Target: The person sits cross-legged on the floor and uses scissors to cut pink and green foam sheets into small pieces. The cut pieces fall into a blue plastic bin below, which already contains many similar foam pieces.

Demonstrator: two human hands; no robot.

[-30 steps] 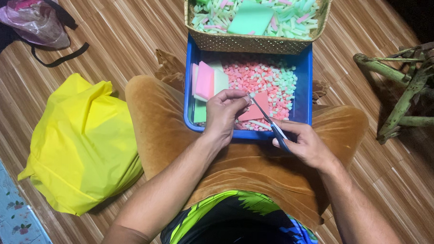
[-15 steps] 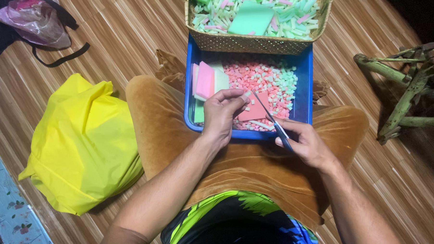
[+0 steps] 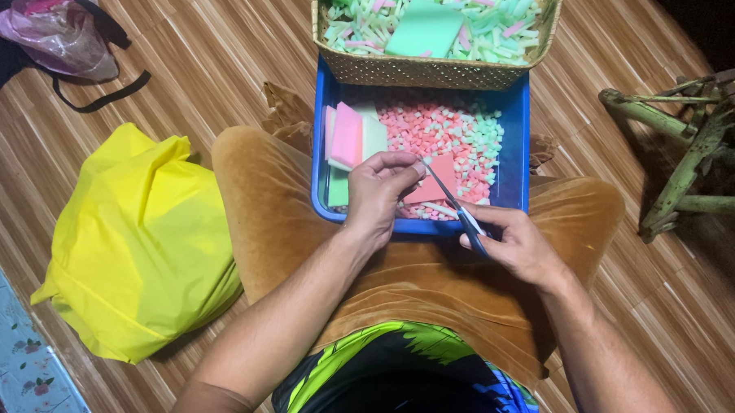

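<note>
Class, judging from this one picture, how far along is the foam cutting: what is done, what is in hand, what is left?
Done: the blue tray already holds a deep layer of small cut bits. In hand: the left hand holds a pink sheet while the right hand works the scissors on it. Left: uncut sheets stand at the tray's left side, and the woven basket holds more strips.

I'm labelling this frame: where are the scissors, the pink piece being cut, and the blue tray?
scissors [image 3: 453, 203], head view, on the blades.
pink piece [image 3: 438, 184], head view, on its flat face.
blue tray [image 3: 516, 155], head view, on its right wall.
</note>
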